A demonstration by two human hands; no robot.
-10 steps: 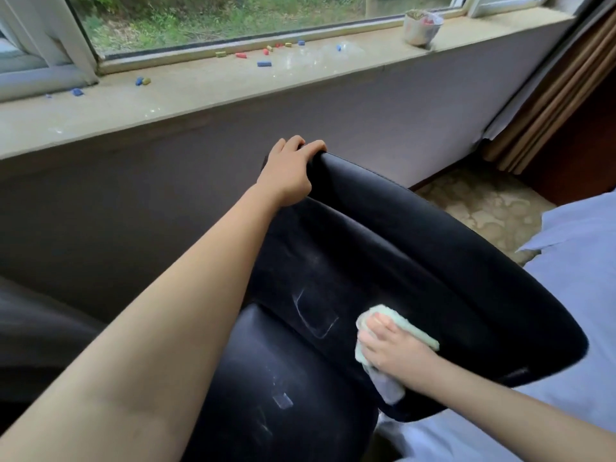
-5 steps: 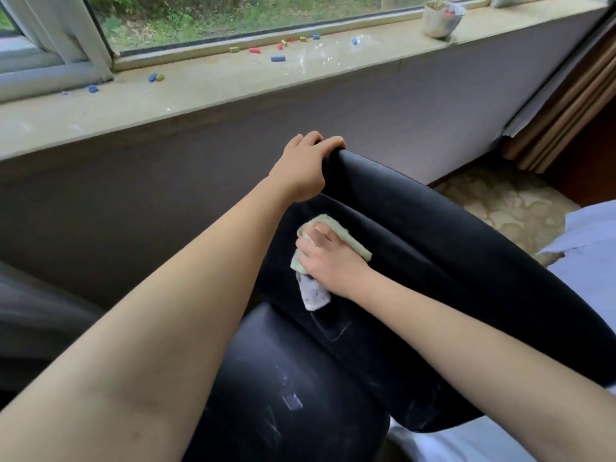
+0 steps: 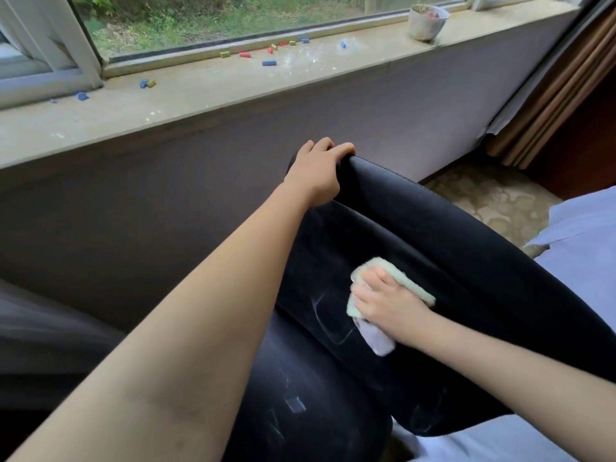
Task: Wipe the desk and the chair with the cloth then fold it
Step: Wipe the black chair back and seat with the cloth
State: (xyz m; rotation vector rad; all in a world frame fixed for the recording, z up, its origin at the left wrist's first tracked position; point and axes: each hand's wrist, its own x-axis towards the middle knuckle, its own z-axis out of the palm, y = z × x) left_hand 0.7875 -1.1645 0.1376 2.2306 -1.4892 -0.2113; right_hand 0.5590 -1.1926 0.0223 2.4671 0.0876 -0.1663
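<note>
A black leather chair point(image 3: 450, 261) fills the middle of the view, its backrest facing me and its seat below. My left hand point(image 3: 316, 175) grips the top edge of the backrest, fingers curled over it. My right hand point(image 3: 386, 301) holds a bunched pale green cloth point(image 3: 405, 278) and presses it against the inner face of the backrest, near faint scuff marks. A greyish end of the cloth hangs below the hand. The desk is out of sight.
A stone window sill point(image 3: 200, 95) runs across the top with several bits of coloured chalk point(image 3: 268, 62) and a small pot point(image 3: 426, 21). A curtain point(image 3: 550, 95) hangs at the right above patterned floor point(image 3: 483, 201). Pale blue fabric point(image 3: 586, 261) lies at the right.
My right hand has slid the cloth down and to the right across the backrest from just under my left hand. The left hand keeps its grip on the top edge.
</note>
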